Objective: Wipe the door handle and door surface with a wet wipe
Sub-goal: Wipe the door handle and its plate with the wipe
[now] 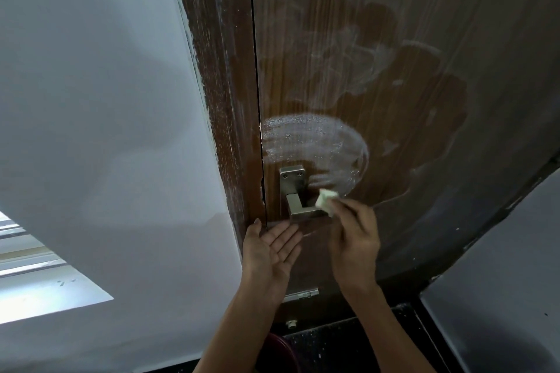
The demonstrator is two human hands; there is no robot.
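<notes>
A brown wooden door (394, 70) fills the middle and right, streaked with pale dust and darker wet patches. A fresh whitish wet smear (315, 142) arcs just above the metal door handle (298, 200), whose square plate sits near the door's left edge. My right hand (354, 239) pinches a small folded pale wet wipe (326, 199) against the outer end of the lever. My left hand (272, 247) lies flat with straight fingers, palm up, on the door just below the handle.
A brown door frame (224, 85) with white paint flecks runs along the door's left side. A white wall (100, 115) lies left, with a bright window opening (36, 275) low at the left. Dark speckled floor (342, 345) lies below; a grey wall (497, 266) stands at right.
</notes>
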